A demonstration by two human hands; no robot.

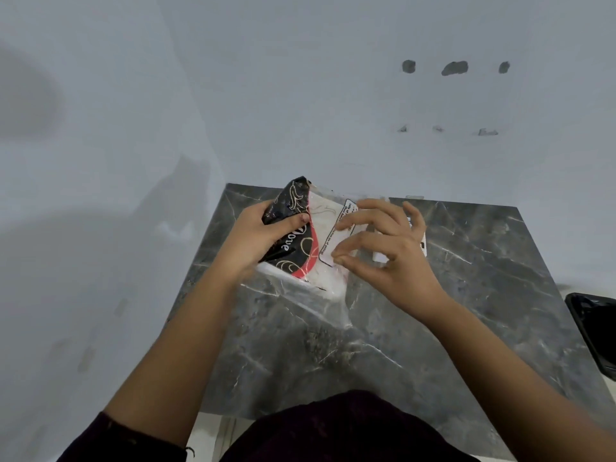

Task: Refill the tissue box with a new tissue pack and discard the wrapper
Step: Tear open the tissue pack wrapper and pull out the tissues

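A tissue pack [311,241] in a black, red and clear plastic wrapper is held above the far part of a dark marble table [466,295]. My left hand [256,238] grips the pack's black left end, thumb on top. My right hand [383,248] hovers over the clear right side, thumb and forefinger pinched at the wrapper film by a printed label. Loose clear film [320,305] trails from the pack down to the tabletop. No tissue box is visible.
White walls stand behind and to the left of the table, meeting in a corner. A black tray-like container [596,328] sits off the table's right edge. My dark clothing shows at the table's near edge.
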